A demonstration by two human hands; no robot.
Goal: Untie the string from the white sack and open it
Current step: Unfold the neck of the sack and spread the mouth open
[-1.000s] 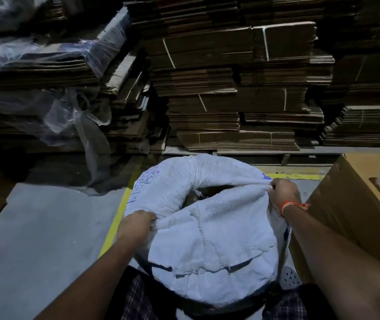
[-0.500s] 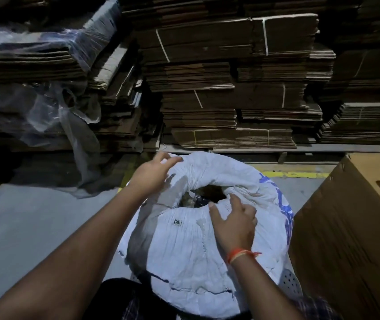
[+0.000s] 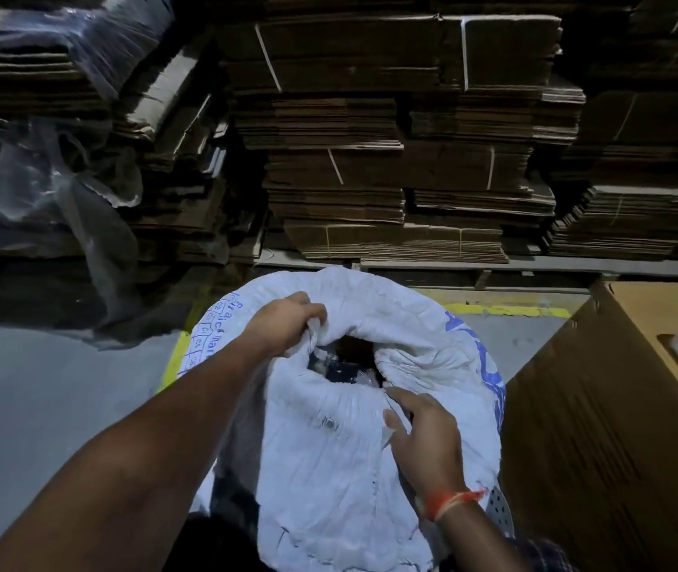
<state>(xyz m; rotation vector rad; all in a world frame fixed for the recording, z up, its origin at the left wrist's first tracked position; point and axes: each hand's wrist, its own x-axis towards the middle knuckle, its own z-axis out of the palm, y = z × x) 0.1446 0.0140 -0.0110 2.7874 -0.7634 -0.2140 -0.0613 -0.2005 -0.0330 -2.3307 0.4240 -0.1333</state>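
The left hand (image 3: pixel 283 324) grips the sack's (image 3: pixel 329 468) far-left rim to widen the mouth; the right hand's (image 3: pixel 424 439) loosely spread fingers (image 3: pixel 397 396) steady the near edge.

White sack (image 3: pixel 329 468) up close, blue printed lettering (image 3: pixel 213 336) on its left side and blue marks on the right; orange thread (image 3: pixel 448 499) round the right wrist; yellow line (image 3: pixel 506 310) on the grey floor (image 3: pixel 40 406); brown cardboard stacks (image 3: pixel 370 138) behind, tan box (image 3: pixel 618 406) at right
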